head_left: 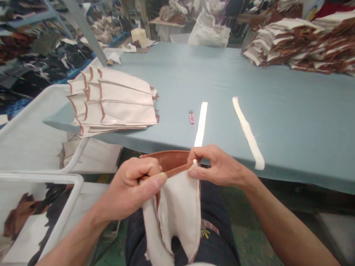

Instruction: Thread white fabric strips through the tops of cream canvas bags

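Observation:
A cream fabric piece, brown on its inner side, hangs over my lap below the table edge. It looks like a sewn tube with an open top, and a gap shows low in it. My left hand is closed on its brown-lined top edge, thumb on the near side. At the right corner of that edge, my right hand pinches the fabric between thumb and fingers, where a small white bit shows. Beyond my right hand, a white strip lies on the table beside pink thread snips.
Another cream strip crosses the blue-green table near its front edge. Overlapping cream fabric pieces are stacked at left. White bins stand below them. A white sack and a brown-and-cream pile are at the back.

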A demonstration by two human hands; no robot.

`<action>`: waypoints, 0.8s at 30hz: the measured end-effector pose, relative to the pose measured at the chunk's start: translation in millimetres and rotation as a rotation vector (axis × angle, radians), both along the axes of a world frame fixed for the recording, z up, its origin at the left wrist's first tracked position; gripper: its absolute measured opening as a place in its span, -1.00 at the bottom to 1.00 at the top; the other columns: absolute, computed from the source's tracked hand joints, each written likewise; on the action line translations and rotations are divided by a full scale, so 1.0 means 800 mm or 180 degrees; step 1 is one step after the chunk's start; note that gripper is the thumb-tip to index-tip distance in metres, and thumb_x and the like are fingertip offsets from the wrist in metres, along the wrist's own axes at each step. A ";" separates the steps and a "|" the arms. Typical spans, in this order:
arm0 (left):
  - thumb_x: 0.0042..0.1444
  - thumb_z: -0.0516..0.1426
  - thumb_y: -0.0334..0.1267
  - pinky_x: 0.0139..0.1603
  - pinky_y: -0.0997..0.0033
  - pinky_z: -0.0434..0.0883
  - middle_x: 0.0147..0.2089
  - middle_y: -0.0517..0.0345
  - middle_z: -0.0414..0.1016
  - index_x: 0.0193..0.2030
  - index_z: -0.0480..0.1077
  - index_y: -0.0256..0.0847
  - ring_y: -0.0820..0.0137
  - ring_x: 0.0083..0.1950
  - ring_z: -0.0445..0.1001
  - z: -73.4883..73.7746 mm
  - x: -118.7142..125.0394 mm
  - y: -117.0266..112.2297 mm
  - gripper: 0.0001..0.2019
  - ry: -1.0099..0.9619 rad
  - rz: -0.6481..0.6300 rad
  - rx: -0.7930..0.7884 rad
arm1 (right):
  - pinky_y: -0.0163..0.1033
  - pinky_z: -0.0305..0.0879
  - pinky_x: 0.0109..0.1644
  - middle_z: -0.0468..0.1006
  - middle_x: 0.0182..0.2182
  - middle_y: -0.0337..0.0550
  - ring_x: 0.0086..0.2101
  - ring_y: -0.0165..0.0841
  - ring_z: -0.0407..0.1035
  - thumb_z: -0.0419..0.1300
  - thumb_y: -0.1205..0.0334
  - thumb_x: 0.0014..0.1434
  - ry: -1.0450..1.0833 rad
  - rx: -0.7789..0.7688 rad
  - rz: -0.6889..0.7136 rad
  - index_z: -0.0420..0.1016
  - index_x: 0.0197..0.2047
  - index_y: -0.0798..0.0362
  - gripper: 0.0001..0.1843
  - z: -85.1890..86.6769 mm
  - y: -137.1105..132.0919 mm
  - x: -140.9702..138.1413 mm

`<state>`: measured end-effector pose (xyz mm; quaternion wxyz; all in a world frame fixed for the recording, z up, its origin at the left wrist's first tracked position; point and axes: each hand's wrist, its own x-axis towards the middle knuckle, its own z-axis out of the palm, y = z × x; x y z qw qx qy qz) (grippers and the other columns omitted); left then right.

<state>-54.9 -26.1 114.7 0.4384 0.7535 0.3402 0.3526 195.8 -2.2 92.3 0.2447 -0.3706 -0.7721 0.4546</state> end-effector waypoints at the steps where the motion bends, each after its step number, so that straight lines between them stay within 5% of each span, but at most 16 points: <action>1: 0.32 0.08 -0.34 -0.52 0.49 0.11 -0.60 0.36 0.13 -0.58 0.14 -0.20 0.56 -0.57 0.12 0.002 -0.013 0.002 -0.60 0.0112 0.0053 0.0163 | -0.35 0.11 -0.39 0.36 -0.52 -0.33 -0.48 -0.46 0.20 0.28 0.09 0.21 -0.0010 -0.0029 -0.0088 0.40 -0.42 0.07 -0.72 -0.001 -0.001 0.001; 6: 0.32 0.09 -0.36 -0.33 0.53 0.32 -0.42 0.25 0.47 -0.40 0.41 -0.21 0.49 -0.40 0.42 -0.014 -0.060 0.004 -0.76 0.0733 0.0163 0.0443 | -0.35 0.10 -0.38 0.33 -0.51 -0.34 -0.47 -0.47 0.17 0.23 0.23 0.28 0.0006 0.0111 -0.0048 0.40 -0.42 0.07 -0.77 0.019 -0.021 -0.007; 10: 0.31 0.16 -0.24 -0.11 0.47 0.41 -0.17 0.14 0.64 -0.08 0.53 -0.21 0.38 -0.17 0.56 -0.024 -0.054 -0.001 -0.85 0.0677 0.0037 0.0282 | -0.36 0.10 -0.34 0.33 -0.50 -0.36 -0.47 -0.48 0.18 0.23 0.28 0.30 0.0118 0.0481 0.0298 0.40 -0.39 0.06 -0.80 0.038 -0.028 -0.026; 16: 0.25 0.17 -0.25 -0.18 0.47 0.40 -0.30 0.12 0.56 -0.24 0.48 -0.27 0.40 -0.27 0.49 -0.007 -0.016 0.005 -0.87 -0.0003 -0.0550 0.0179 | -0.35 0.10 -0.36 0.37 -0.49 -0.34 -0.47 -0.47 0.19 0.20 0.29 0.32 -0.0088 0.0651 0.0389 0.33 -0.41 0.04 -0.76 0.041 -0.026 -0.039; 24: 0.29 0.19 -0.25 -0.37 0.56 0.25 -0.42 0.23 0.47 -0.32 0.50 -0.29 0.51 -0.42 0.33 0.002 -0.008 0.017 -0.81 0.0149 -0.0786 -0.0443 | -0.28 0.11 -0.30 0.44 -0.47 -0.29 -0.44 -0.43 0.26 0.15 0.33 0.28 -0.0460 0.0893 0.0157 0.33 -0.38 0.04 -0.83 0.035 -0.033 -0.034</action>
